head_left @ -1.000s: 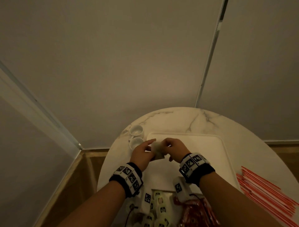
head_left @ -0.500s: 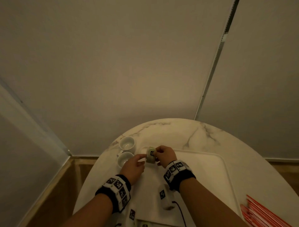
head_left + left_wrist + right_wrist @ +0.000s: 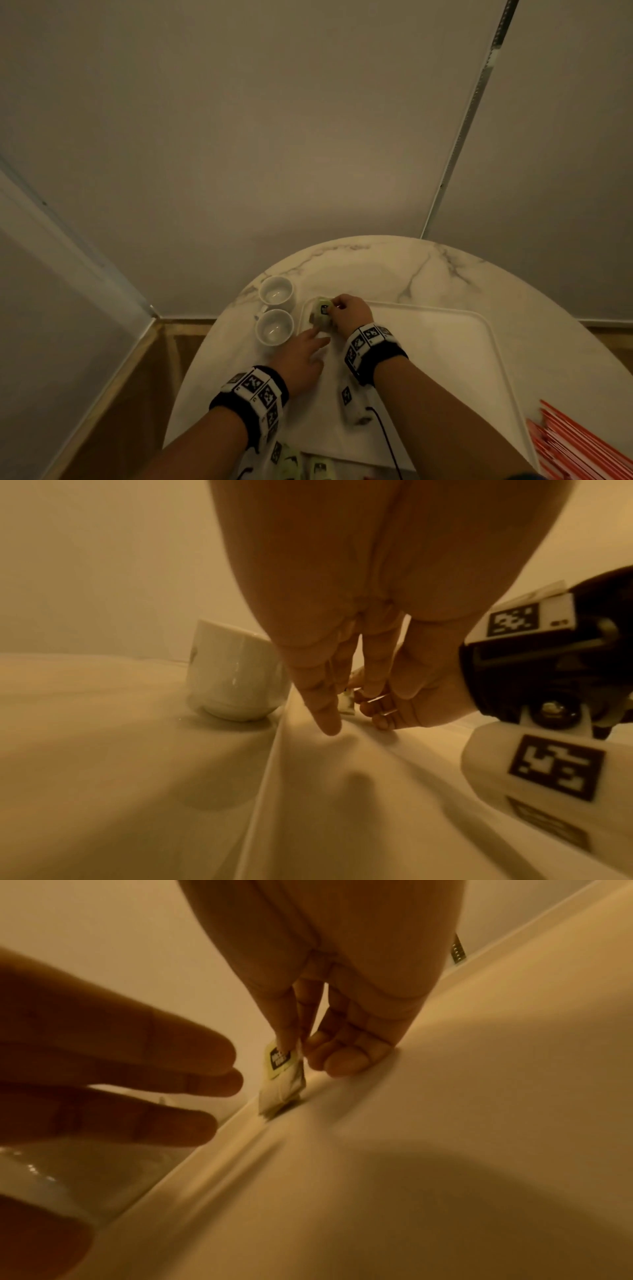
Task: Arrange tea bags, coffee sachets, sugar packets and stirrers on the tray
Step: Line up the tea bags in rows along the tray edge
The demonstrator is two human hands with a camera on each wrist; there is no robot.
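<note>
My right hand (image 3: 337,308) pinches a small stack of pale tea bags (image 3: 321,313) upright against the far left corner of the white tray (image 3: 445,342). The wrist view shows the tea bags (image 3: 282,1081) standing on edge at the tray rim, thumb and forefinger on their top. My left hand (image 3: 310,346) hovers just behind them over the tray, fingers straight and empty; its fingers (image 3: 322,696) point down at the tray's left rim. More tea bags (image 3: 291,462) lie at the near edge, and red stirrers (image 3: 582,445) lie to the right.
Two white cups (image 3: 275,313) stand on the marble table (image 3: 394,267) just left of the tray corner, close to my left hand. A cable (image 3: 383,435) crosses the tray's near part. Walls stand right behind the round table.
The tea bags have gone from above the tray's middle to its far left corner. My left hand let go of them and drew back; the right still holds them.
</note>
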